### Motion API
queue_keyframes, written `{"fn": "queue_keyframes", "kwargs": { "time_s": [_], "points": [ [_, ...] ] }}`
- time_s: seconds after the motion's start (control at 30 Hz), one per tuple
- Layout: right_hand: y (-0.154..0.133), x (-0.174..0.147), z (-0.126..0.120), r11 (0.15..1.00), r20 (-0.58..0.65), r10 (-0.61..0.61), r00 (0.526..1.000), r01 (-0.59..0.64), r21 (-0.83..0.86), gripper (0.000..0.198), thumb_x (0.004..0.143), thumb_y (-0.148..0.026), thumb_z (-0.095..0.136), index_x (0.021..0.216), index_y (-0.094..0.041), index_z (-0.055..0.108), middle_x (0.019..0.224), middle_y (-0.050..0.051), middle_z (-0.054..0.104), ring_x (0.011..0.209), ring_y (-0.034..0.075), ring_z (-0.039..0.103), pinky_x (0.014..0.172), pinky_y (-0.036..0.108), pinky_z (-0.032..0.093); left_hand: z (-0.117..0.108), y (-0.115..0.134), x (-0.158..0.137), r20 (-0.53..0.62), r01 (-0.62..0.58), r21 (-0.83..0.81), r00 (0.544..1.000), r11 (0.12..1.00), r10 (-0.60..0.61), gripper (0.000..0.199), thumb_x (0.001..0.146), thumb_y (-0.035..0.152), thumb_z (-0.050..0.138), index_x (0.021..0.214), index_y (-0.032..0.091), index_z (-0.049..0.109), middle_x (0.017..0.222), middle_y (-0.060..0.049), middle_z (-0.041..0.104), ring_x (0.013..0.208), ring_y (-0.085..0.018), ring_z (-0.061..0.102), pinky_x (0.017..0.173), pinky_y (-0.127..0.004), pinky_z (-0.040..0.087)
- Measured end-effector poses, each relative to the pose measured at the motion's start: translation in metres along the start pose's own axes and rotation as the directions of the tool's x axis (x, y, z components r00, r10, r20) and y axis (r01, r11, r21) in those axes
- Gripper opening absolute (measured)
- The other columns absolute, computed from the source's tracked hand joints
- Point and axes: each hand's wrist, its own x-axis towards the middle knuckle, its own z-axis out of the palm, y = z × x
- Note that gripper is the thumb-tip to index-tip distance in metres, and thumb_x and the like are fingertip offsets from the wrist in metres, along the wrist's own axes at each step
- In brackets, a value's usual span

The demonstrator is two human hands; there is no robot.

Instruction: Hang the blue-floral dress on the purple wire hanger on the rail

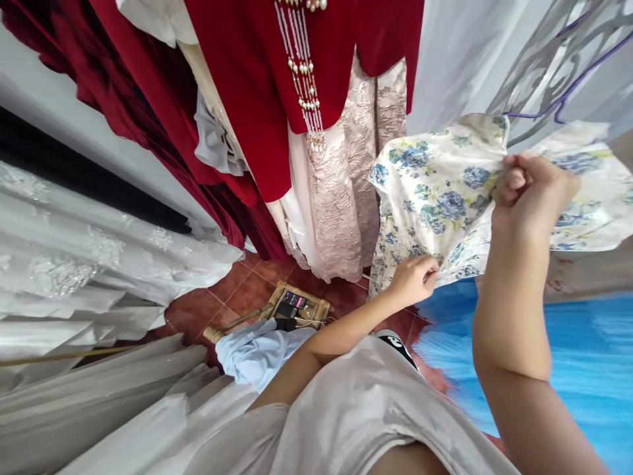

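A cream garment with a blue, green and yellow floral print (448, 188) hangs at the right from a purple wire hanger (568, 99). My left hand (414, 280) pinches the cloth low down, near the garment's lower part. Higher up, my right hand (529, 185) is closed on the same garment around its middle, fingers curled inward. Between the two hands the fabric runs in slanting folds. My right wrist and forearm hide part of the print.
Red jackets (237, 86) with pale pink brocade skirts (341, 198) hang ahead. White lace gowns (74, 264) crowd the left, bright blue tulle (588, 356) the right. On the tiled floor (230, 290) stands a bamboo stool (316, 311) with a phone (295, 300) and light blue cloth (264, 353).
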Motion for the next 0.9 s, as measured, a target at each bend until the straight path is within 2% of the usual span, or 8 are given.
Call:
{"fn": "queue_keyframes", "kwargs": {
  "time_s": [0.13, 0.3, 0.4, 0.5, 0.57, 0.67, 0.77, 0.9],
  "points": [
    [-0.018, 0.013, 0.016, 0.998, -0.051, -0.014, 0.999, 0.017, 0.067, 0.029, 0.08, -0.001, 0.049, 0.057, -0.017, 0.056, 0.057, -0.001, 0.054, 0.039, 0.002, 0.029, 0.04, 0.027, 0.007, 0.008, -0.006, -0.009, 0.039, 0.01, -0.001, 0.999, 1.0, -0.01, 0.004, 0.089, 0.016, 0.058, 0.086, 0.019, 0.058, 0.085, -0.004, 0.067, 0.082, -0.019, 0.063, 0.08, -0.029, 0.047],
    [-0.021, 0.009, 0.011, 0.995, 0.066, -0.053, 0.996, 0.058, -0.077, 0.02, 0.082, -0.008, 0.057, 0.064, -0.016, 0.062, 0.046, -0.006, 0.045, 0.039, 0.005, 0.026, 0.039, 0.027, 0.012, 0.005, -0.023, -0.014, 0.05, 0.024, -0.126, 0.999, 0.992, -0.018, 0.008, 0.095, 0.024, 0.057, 0.091, 0.019, 0.061, 0.087, -0.003, 0.066, 0.083, -0.018, 0.063, 0.081, -0.03, 0.051],
    [-0.013, -0.001, -0.003, 0.985, 0.119, -0.076, 0.99, 0.093, -0.145, 0.017, 0.084, -0.017, 0.062, 0.067, -0.018, 0.064, 0.044, -0.008, 0.04, 0.039, 0.007, 0.029, 0.04, 0.026, 0.016, -0.028, -0.032, 0.023, -0.142, -0.135, -0.144, 0.983, 0.98, 0.114, 0.017, 0.098, 0.032, 0.056, 0.109, 0.02, 0.062, 0.105, -0.008, 0.066, 0.101, -0.02, 0.064, 0.093, -0.035, 0.053],
    [-0.007, -0.009, -0.015, 0.977, 0.143, -0.104, 0.984, 0.128, -0.171, 0.022, 0.084, -0.028, 0.069, 0.065, -0.021, 0.059, 0.048, -0.007, 0.041, 0.039, 0.008, 0.034, 0.041, 0.025, 0.022, -0.082, -0.031, 0.089, -0.419, -0.28, 0.02, 0.869, 0.96, 0.263, 0.026, 0.102, 0.036, 0.049, 0.122, 0.022, 0.057, 0.123, -0.011, 0.059, 0.124, -0.022, 0.056, 0.109, -0.042, 0.045],
    [-0.005, -0.011, -0.017, 0.973, 0.157, -0.119, 0.98, 0.147, -0.18, 0.025, 0.084, -0.031, 0.07, 0.065, -0.022, 0.057, 0.05, -0.007, 0.042, 0.04, 0.008, 0.037, 0.041, 0.025, 0.024, -0.115, -0.023, 0.134, -0.472, -0.307, 0.155, 0.812, 0.939, 0.343, 0.033, 0.105, 0.039, 0.043, 0.133, 0.024, 0.052, 0.134, -0.012, 0.054, 0.133, -0.024, 0.049, 0.116, -0.045, 0.037],
    [-0.003, -0.014, -0.016, 0.966, 0.171, -0.138, 0.976, 0.17, -0.194, 0.025, 0.084, -0.031, 0.069, 0.064, -0.022, 0.056, 0.048, -0.008, 0.041, 0.04, 0.008, 0.036, 0.041, 0.024, 0.026, -0.14, 0.0, 0.185, -0.256, -0.437, 0.276, 0.825, 0.856, 0.503, 0.038, 0.106, 0.043, 0.037, 0.136, 0.027, 0.052, 0.138, -0.01, 0.055, 0.136, -0.026, 0.046, 0.119, -0.048, 0.031],
    [0.001, -0.016, -0.014, 0.96, 0.169, -0.159, 0.973, 0.192, -0.205, 0.027, 0.084, -0.03, 0.067, 0.062, -0.021, 0.056, 0.045, -0.008, 0.041, 0.039, 0.007, 0.034, 0.042, 0.023, 0.025, -0.134, 0.02, 0.208, -0.006, -0.566, 0.32, 0.8, 0.76, 0.6, 0.033, 0.106, 0.042, 0.038, 0.122, 0.027, 0.061, 0.127, -0.006, 0.063, 0.132, -0.026, 0.051, 0.118, -0.05, 0.031],
    [0.005, -0.013, -0.018, 0.952, 0.133, -0.156, 0.979, 0.185, -0.243, 0.03, 0.082, -0.03, 0.067, 0.058, -0.02, 0.053, 0.042, -0.009, 0.041, 0.038, 0.006, 0.033, 0.042, 0.022, 0.023, -0.123, 0.031, 0.216, 0.102, -0.563, 0.362, 0.816, 0.743, 0.568, 0.032, 0.107, 0.035, 0.035, 0.105, 0.022, 0.064, 0.103, -0.004, 0.067, 0.113, -0.022, 0.062, 0.116, -0.051, 0.033]
  ]
}}
